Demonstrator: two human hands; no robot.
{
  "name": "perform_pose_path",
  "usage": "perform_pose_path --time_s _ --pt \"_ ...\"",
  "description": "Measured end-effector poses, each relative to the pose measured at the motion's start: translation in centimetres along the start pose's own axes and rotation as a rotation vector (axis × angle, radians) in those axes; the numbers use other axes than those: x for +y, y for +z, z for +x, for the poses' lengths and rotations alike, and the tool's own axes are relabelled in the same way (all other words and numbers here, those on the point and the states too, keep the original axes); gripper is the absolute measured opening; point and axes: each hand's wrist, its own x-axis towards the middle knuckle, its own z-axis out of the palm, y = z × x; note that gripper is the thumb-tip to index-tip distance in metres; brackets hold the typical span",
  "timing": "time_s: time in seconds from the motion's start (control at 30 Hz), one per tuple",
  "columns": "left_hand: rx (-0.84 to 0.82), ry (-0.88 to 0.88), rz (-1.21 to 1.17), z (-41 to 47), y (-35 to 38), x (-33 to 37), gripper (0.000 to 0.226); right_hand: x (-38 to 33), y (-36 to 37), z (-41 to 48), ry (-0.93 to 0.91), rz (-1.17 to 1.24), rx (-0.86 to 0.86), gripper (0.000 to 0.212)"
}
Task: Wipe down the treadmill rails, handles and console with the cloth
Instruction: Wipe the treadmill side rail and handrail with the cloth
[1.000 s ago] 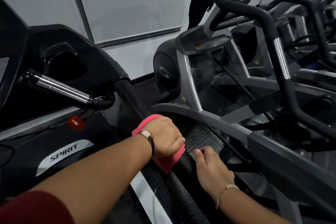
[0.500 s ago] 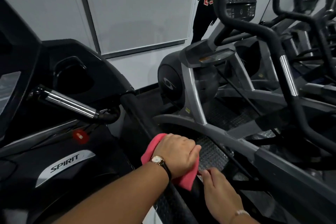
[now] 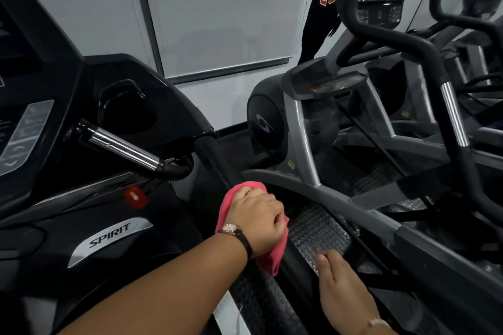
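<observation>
My left hand (image 3: 258, 223), with a watch on its wrist, is shut on a pink cloth (image 3: 228, 205) and wraps it around the treadmill's black right side rail (image 3: 215, 160), about midway down from the console. My right hand (image 3: 343, 288) lies lower on the same rail, just below the cloth, with its fingers stretched out and nothing in it. The treadmill console (image 3: 27, 122) fills the left of the view. A chrome handle (image 3: 122, 148) sticks out from under it.
A red safety key (image 3: 135, 196) hangs below the chrome handle, above the SPIRIT badge (image 3: 110, 234). An elliptical machine (image 3: 299, 128) stands close on the right, its studded footplate (image 3: 318, 228) beside the rail. A person in a black jersey (image 3: 318, 8) stands at the back wall.
My left hand has rubbed the cloth slightly down the rail and back up. My right hand stays just below it, fingers flatter now. The view has tilted up a little.
</observation>
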Motion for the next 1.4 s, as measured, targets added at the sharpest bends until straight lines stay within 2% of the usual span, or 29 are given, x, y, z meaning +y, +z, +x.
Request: perform_pose_path --time_s 0.1,0.2,0.27,0.4,0.53,0.6,0.7,0.77,0.83,0.9,0.93,0.97,1.03,1.07,1.13,1.2,1.27,1.3,1.37,1.4 --pt "0.049 -0.037 -0.023 0.1 -0.4 1.3 0.033 0.2 0.2 0.3 0.005 0.011 -0.002 0.031" --pt "0.092 0.182 -0.034 -0.6 0.1 3.2 0.032 0.3 0.4 0.5 0.003 -0.008 0.002 0.032" --pt "0.056 0.323 -0.082 -1.2 0.4 3.1 0.032 0.4 0.5 0.6 -0.001 -0.015 0.016 0.033" --pt "-0.1 0.452 -0.044 -1.1 0.1 0.8 0.035 0.5 0.5 0.6 -0.019 -0.02 0.034 0.033" --pt "-0.147 0.324 0.053 -0.8 -0.4 1.5 0.048 0.5 0.6 0.5 -0.047 -0.018 0.046 0.031" --pt "-0.117 0.216 0.03 -0.7 -0.5 2.5 0.043 0.7 0.6 0.6 -0.05 -0.007 0.042 0.027" --pt "0.032 0.152 -0.009 -0.8 -0.2 3.1 0.035 0.9 0.7 0.8 -0.085 0.062 0.049 0.019" --pt "-0.068 0.129 -0.067 -0.7 -0.7 3.4 0.044 0.9 0.4 0.7 -0.129 0.16 0.086 0.013" --pt "-0.243 0.092 -0.132 -0.7 -1.2 3.4 0.065 -0.1 0.0 0.5 -0.211 0.265 0.145 0.012" --pt "-0.358 0.005 -0.322 -0.1 -1.8 3.1 0.081 -2.0 -0.4 0.5 -0.296 0.289 0.19 0.012" --pt "-0.39 -0.084 -0.518 0.4 -1.8 2.8 0.087 -3.0 -0.3 0.7 -0.337 0.257 0.199 0.016" --pt "-0.394 -0.181 -0.741 0.9 -2.0 2.4 0.092 -4.1 -0.2 1.1 -0.383 0.209 0.196 0.03" --pt "-0.317 -0.346 -1.146 1.5 -2.4 1.9 0.096 -6.0 0.2 1.8 -0.452 0.128 0.133 0.049" --pt "-0.247 -0.411 -1.295 1.4 -2.5 1.6 0.094 -6.9 0.5 1.9 -0.463 0.101 0.079 0.048" --pt "-0.136 -0.452 -1.444 0.6 -2.8 0.9 0.078 -8.0 1.5 2.0 -0.43 0.017 0.004 0.051" --pt "-0.072 -0.427 -1.375 -0.6 -3.3 0.3 0.059 -8.7 2.9 2.2 -0.363 -0.149 -0.061 0.083" --pt "-0.039 -0.334 -1.166 -2.4 -3.7 -0.5 0.051 -9.1 3.8 3.1 -0.317 -0.275 -0.072 0.106" --pt "-0.06 -0.264 -1.009 -3.2 -3.8 -0.8 0.051 -9.0 4.4 4.1 -0.32 -0.25 -0.096 0.106" --pt "-0.155 -0.03 -0.6 -4.3 -3.6 -1.3 0.065 -9.1 4.6 5.3 -0.436 -0.143 -0.201 0.081" --pt "-0.19 0.063 -0.421 -4.7 -3.2 -1.5 0.072 -9.3 4.2 5.4 -0.42 -0.056 -0.227 0.074"
